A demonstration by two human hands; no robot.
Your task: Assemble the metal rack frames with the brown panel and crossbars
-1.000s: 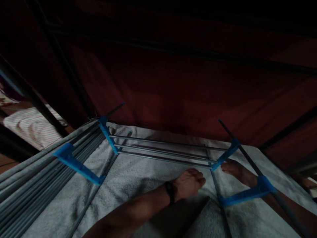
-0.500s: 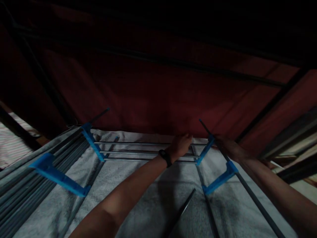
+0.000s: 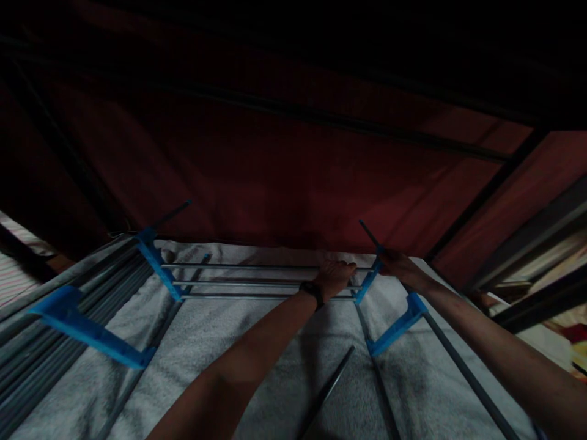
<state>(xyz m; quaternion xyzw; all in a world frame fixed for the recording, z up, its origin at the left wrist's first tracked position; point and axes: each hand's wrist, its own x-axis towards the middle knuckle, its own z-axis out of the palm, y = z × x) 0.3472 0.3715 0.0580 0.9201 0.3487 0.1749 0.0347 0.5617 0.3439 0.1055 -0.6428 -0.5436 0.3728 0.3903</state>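
My left hand (image 3: 337, 273), with a black band on its wrist, is closed over the far thin metal rods (image 3: 257, 283) near their right end. These rods run crosswise between two blue plastic brackets. At the far right bracket (image 3: 368, 282), my right hand (image 3: 398, 266) is closed around its upper corner, where a grey tube passes through; its fingertips are partly hidden. A nearer right bracket (image 3: 397, 327) sits on the same long tube (image 3: 468, 366). On the left are the far left bracket (image 3: 158, 263) and a larger near bracket (image 3: 92, 327).
Several grey tubes (image 3: 68, 348) lie bundled along the left. A loose tube (image 3: 337, 376) rests in the middle of the grey fleecy cloth (image 3: 238, 348). Dark red fabric (image 3: 293, 183) with dark frame bars rises behind. Piled cloth lies at the right.
The view has shifted, so the frame appears slightly further left. My right hand has come in closer around the far right bracket. My left hand stays on the rods.
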